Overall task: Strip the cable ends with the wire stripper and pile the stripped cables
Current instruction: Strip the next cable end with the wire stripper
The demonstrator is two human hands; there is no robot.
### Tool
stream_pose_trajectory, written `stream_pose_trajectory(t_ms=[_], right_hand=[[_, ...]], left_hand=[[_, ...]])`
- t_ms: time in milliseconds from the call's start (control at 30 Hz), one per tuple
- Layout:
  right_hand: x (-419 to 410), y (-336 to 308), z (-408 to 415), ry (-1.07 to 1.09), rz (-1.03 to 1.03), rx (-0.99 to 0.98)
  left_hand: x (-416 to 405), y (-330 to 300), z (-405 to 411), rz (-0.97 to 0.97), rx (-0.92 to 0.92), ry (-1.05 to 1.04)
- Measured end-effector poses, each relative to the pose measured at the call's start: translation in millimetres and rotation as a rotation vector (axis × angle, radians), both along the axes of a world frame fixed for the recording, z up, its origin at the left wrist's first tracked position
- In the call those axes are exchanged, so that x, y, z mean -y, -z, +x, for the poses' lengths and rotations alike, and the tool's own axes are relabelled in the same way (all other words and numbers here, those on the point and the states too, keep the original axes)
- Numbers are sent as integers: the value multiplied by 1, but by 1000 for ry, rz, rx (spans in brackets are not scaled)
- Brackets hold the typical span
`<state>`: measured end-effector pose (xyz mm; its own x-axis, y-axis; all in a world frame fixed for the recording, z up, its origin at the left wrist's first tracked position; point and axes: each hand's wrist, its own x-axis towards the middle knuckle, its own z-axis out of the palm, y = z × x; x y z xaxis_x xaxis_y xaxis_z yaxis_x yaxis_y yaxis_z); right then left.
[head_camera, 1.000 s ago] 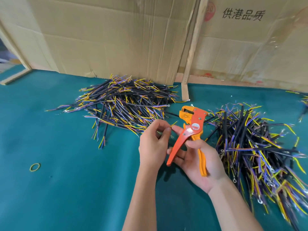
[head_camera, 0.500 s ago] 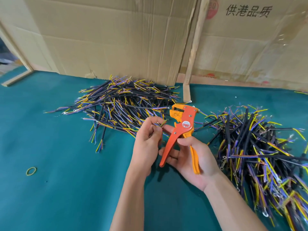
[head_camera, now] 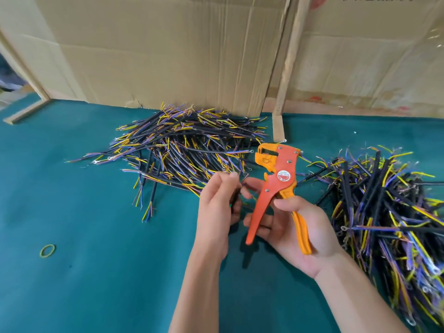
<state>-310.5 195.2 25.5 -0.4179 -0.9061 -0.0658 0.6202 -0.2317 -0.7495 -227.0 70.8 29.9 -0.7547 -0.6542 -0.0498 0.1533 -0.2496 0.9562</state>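
Cable pinched in my left hand, beside the wire stripper gripped in my right hand (handles spread). Piles and cover the bench; much apparently remains.

Your left hand and right hand are bare, no gloves, rings or watch; behind each wrist your forearm shows bare, no sleeve.
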Motion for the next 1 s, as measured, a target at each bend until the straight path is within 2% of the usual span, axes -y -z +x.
stream_pose_trajectory(t_ms=[467, 867, 1000], right_hand=[[-9, -3, 1, 98, 105, -98], [-11, -11, 12, 175, 183, -140], [-17, -13, 10, 159, 201, -90]], left_hand=[[0, 4, 2, -104, 25, -2], [0, 11, -5, -298, 96, -231], [0, 8, -4, -431, 97, -304]])
